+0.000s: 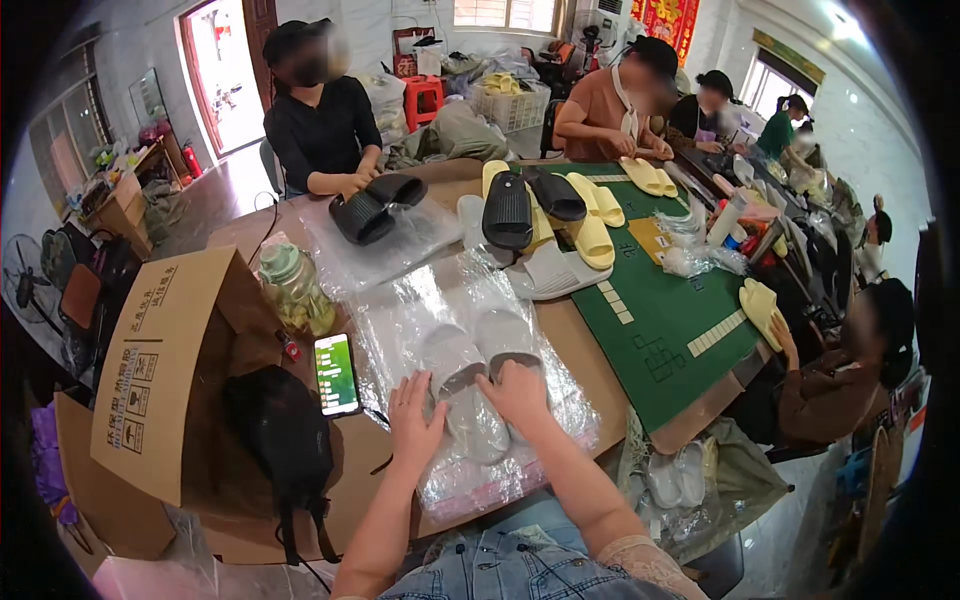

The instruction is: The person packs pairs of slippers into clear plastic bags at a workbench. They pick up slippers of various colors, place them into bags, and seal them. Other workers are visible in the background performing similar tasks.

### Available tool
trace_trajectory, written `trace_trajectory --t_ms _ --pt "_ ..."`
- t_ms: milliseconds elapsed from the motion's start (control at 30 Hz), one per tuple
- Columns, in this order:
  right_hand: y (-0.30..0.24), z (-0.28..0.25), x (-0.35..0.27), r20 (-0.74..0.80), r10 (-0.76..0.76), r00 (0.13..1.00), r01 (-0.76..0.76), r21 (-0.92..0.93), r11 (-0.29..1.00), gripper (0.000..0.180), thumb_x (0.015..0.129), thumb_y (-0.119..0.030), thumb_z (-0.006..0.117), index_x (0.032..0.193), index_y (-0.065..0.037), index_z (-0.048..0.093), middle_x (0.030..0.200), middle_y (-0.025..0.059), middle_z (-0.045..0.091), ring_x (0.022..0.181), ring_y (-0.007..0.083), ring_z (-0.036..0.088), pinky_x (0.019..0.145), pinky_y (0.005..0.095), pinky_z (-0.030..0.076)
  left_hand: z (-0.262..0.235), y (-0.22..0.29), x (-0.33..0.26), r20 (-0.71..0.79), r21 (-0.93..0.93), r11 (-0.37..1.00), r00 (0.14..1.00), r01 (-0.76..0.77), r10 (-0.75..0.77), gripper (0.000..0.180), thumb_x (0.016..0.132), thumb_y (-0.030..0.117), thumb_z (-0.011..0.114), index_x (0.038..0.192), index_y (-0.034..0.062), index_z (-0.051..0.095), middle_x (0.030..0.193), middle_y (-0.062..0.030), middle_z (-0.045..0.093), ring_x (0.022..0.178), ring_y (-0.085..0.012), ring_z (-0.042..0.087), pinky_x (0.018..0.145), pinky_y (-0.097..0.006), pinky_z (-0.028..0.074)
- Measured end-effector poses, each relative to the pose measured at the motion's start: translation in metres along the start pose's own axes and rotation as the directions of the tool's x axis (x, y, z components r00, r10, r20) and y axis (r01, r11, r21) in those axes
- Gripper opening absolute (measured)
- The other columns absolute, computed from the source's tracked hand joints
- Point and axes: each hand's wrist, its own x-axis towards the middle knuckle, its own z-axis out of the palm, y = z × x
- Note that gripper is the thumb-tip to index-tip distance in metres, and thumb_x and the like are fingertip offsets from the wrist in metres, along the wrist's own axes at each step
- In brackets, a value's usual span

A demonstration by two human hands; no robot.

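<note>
A pair of pale grey slippers [477, 425] lies on a stack of clear plastic bags [400, 335] in front of me. My left hand [415, 415] rests flat along the left slipper, fingers stretched and thumb at its side. Over the strap of the right slipper lies my right hand [517, 396], its fingers slightly bent and its thumb pointing toward the left slipper. Neither hand visibly grips anything. The bag film shines around the slippers, and I cannot tell whether they are inside a bag or on top.
Left of the bags are a lit phone [337, 375], a jar [292, 285], a black bag [278, 430] and an open cardboard box [150, 375]. Black slippers [375, 207] and yellow slippers [592, 235] lie farther off, some on a green mat [650, 330]. Several people sit around the table.
</note>
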Motion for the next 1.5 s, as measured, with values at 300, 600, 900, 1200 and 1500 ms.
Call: trace_trajectory --t_ms 300,600,900,1200,1500 --pt "-0.002 0.007 0.002 0.028 0.006 1.000 -0.003 -0.084 0.996 0.042 0.090 -0.044 0.062 0.082 -0.003 0.062 0.070 0.0215 0.068 0.066 0.0410 0.069 0.063 0.0531 0.054 0.002 0.006 -0.004 0.002 0.040 0.999 1.000 0.016 -0.016 0.066 0.090 0.028 0.069 0.148 0.0072 0.045 0.153 -0.0297 0.040 0.141 -0.0454 0.039 0.118 -0.056 0.027" --pt "0.006 0.011 0.011 0.004 -0.043 0.999 0.043 -0.016 0.999 0.039 0.094 -0.039 0.059 0.079 -0.004 0.066 0.070 0.0235 0.067 0.067 0.0428 0.068 0.063 0.0533 0.053 0.001 0.002 -0.004 0.107 0.117 0.993 0.994 -0.034 0.021 0.075 0.095 0.037 0.063 0.155 0.0037 0.033 0.153 -0.0296 0.040 0.143 -0.0448 0.037 0.120 -0.055 0.023" --pt "0.017 -0.036 -0.079 0.101 -0.006 0.995 0.009 -0.020 1.000 0.035 0.091 -0.037 0.061 0.076 -0.006 0.065 0.066 0.0191 0.066 0.063 0.0390 0.066 0.060 0.0510 0.053 0.008 -0.010 -0.006 0.067 -0.025 0.993 0.991 0.115 -0.113 0.074 0.101 0.039 0.053 0.155 -0.0042 0.026 0.152 -0.0281 0.042 0.143 -0.0397 0.038 0.122 -0.051 0.020" --pt "0.137 -0.134 -0.223 -0.308 0.364 0.879 -0.413 -0.110 0.904 0.032 0.081 -0.031 0.070 0.070 -0.002 0.063 0.068 0.0199 0.063 0.063 0.0409 0.062 0.059 0.0489 0.048 0.003 0.002 -0.007 0.077 -0.011 0.995 0.993 0.096 -0.095 0.064 0.099 0.024 0.057 0.152 -0.0036 0.035 0.151 -0.0251 0.044 0.143 -0.0387 0.038 0.123 -0.049 0.019" --pt "0.302 -0.228 -0.311 -0.554 0.703 0.445 -0.893 -0.332 0.303 0.043 0.088 -0.041 0.060 0.084 -0.001 0.074 0.084 0.0234 0.072 0.081 0.0433 0.070 0.078 0.0534 0.054 0.011 -0.001 -0.005 0.111 0.124 0.992 0.994 -0.008 -0.006 0.064 0.099 0.026 0.058 0.152 -0.0024 0.035 0.151 -0.0226 0.046 0.144 -0.0396 0.036 0.122 -0.051 0.020"
